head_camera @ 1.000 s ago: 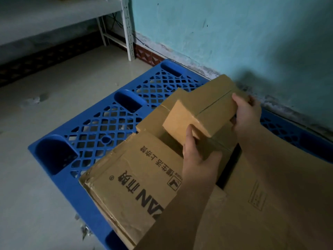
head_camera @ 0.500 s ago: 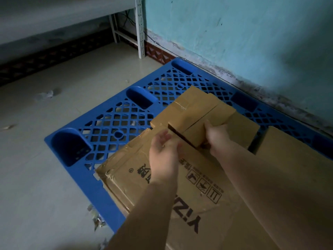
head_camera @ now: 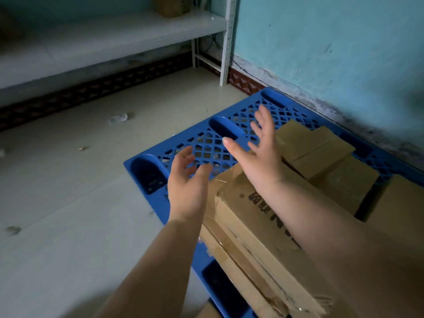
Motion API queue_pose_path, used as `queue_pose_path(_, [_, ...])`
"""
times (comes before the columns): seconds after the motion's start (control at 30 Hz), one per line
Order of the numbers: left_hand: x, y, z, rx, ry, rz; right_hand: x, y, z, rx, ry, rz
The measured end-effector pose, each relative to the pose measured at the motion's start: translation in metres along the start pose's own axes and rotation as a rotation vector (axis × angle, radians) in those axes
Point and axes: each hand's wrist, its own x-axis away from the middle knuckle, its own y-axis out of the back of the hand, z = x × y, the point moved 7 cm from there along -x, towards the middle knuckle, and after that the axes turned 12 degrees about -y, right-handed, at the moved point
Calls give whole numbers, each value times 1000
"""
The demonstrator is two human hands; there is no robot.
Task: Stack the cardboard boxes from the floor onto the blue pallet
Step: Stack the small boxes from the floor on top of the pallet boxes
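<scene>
The blue pallet [head_camera: 206, 143] lies on the floor against the teal wall. A small cardboard box [head_camera: 314, 148] rests on other boxes near the pallet's back right. A large printed cardboard box [head_camera: 247, 223] sits along the pallet's near edge, its corner torn. My left hand [head_camera: 187, 184] hovers open over the pallet's left edge, holding nothing. My right hand [head_camera: 259, 148] is raised with fingers spread above the large box, apart from the small box. Another box [head_camera: 403, 203] shows at the far right.
A white metal shelf rack [head_camera: 226, 42] stands at the back by the wall corner. Scraps of paper [head_camera: 118, 118] lie on the pale floor to the left. The teal wall [head_camera: 332, 53] runs close behind the pallet.
Both hands have let go of the small box, which now rests on the stack. They have lifted away to the left with fingers spread, and the view has swung left.
</scene>
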Motion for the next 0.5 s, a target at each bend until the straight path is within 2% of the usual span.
queue_pose_path(0.13, [9,58,-14,12,-31,-37,43,-48,17,-122,-33,81])
queue_pose_path(0.3, [44,120,-20,-21,-57,-43,105,-70,14,-159,-88,135])
queue_pose_path(0.5, [106,187,5,-103,1,-42,179,-91,-30,5,-168,230])
